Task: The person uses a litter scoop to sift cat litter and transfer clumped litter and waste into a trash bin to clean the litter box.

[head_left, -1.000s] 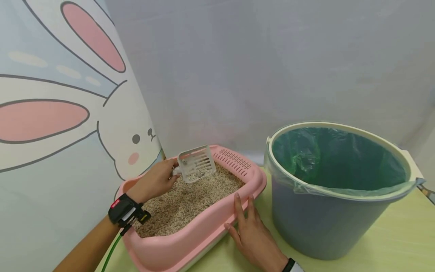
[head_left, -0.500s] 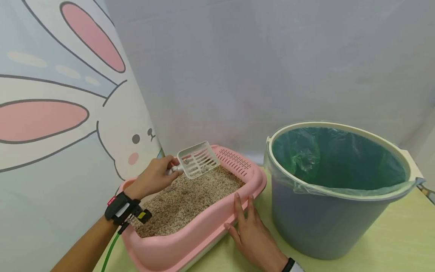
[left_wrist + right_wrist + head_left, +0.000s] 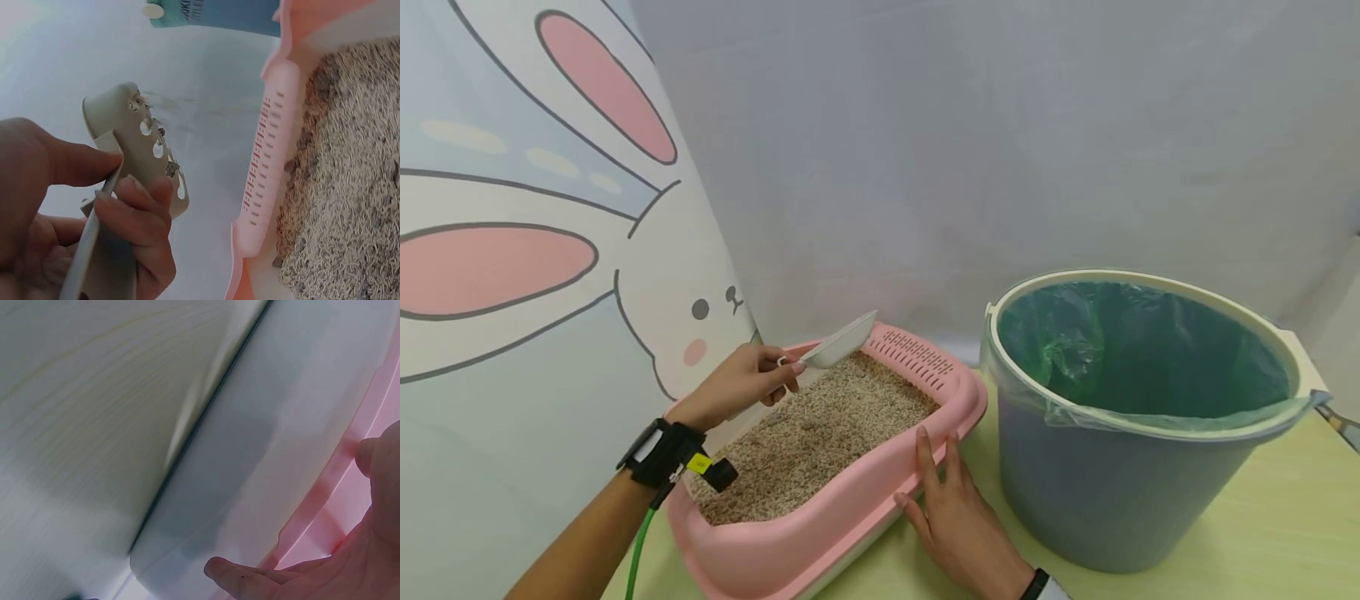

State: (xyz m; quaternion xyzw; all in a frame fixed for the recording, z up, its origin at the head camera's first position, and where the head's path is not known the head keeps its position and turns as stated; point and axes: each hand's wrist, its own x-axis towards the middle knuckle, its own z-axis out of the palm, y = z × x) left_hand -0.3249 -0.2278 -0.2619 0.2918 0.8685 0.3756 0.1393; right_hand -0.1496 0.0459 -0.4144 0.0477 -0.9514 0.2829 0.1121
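Observation:
My left hand (image 3: 741,387) grips the handle of a white slotted litter scoop (image 3: 842,343) above the far part of a pink litter box (image 3: 831,504). The scoop is tilted, its side turned to the head view. In the left wrist view, fingers and thumb curl round the handle, and small grey clumps cling at the slots of the scoop (image 3: 125,115). Tan pellet litter (image 3: 842,408) fills the box, with darker bits along one edge. My right hand (image 3: 962,517) rests with fingers spread against the box's near right side; in the right wrist view its fingers touch the pink rim (image 3: 319,494).
A grey bin (image 3: 1097,492) with a green plastic liner (image 3: 1180,358) stands right of the box on the pale yellow-green table (image 3: 1247,533). Behind hangs a grey curtain (image 3: 1000,150). A rabbit-print panel (image 3: 550,433) is at left. A teal package (image 3: 231,15) shows in the left wrist view.
The scoop has rolled from facing the head camera to side-on, as my left hand turned and shifted slightly. My right hand stays at the box's side.

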